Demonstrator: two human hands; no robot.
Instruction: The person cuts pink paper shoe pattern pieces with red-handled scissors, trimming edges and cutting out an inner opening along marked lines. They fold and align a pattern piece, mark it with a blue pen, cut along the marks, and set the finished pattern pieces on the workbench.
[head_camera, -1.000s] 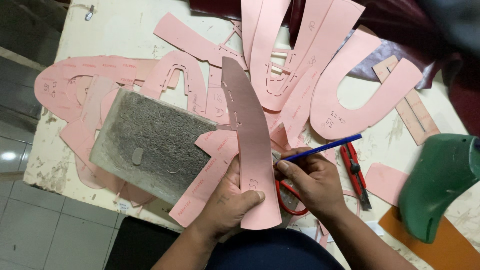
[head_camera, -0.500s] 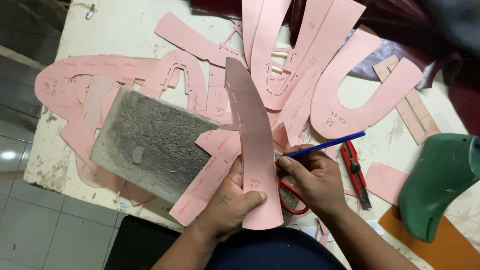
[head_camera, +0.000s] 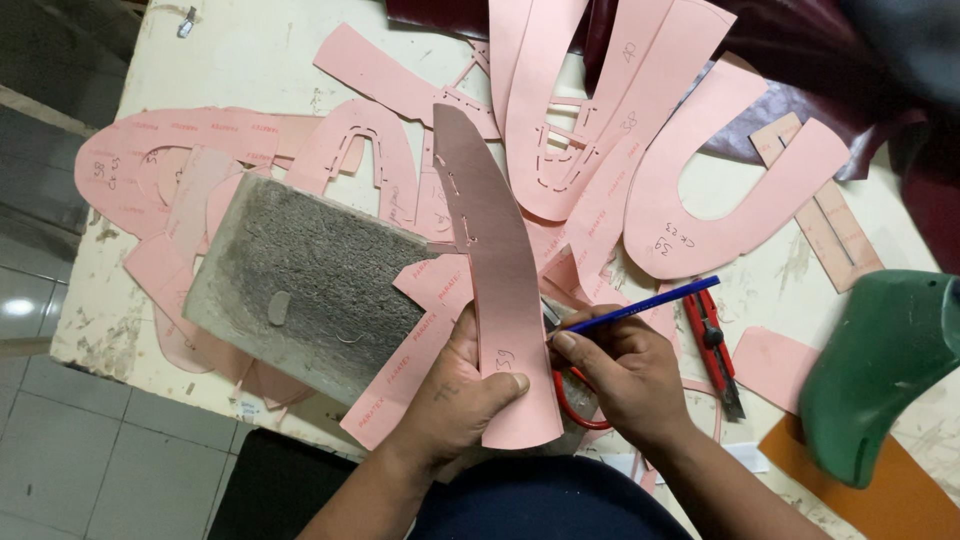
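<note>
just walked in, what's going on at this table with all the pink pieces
A person's left hand holds a long curved pink pattern piece upright-ish over the table. The right hand holds a blue pencil at its edge. Red-handled scissors, a grey block and more pink patterns lie around.

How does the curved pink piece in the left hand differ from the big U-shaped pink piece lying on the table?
The held curved piece is a long, narrow strip with a row of small slots, raised off the table by the left hand; the U-shaped piece is wide, forked into two arms, and lies flat on the table, untouched. Both are thin pink pattern card with handwritten marks.
</note>
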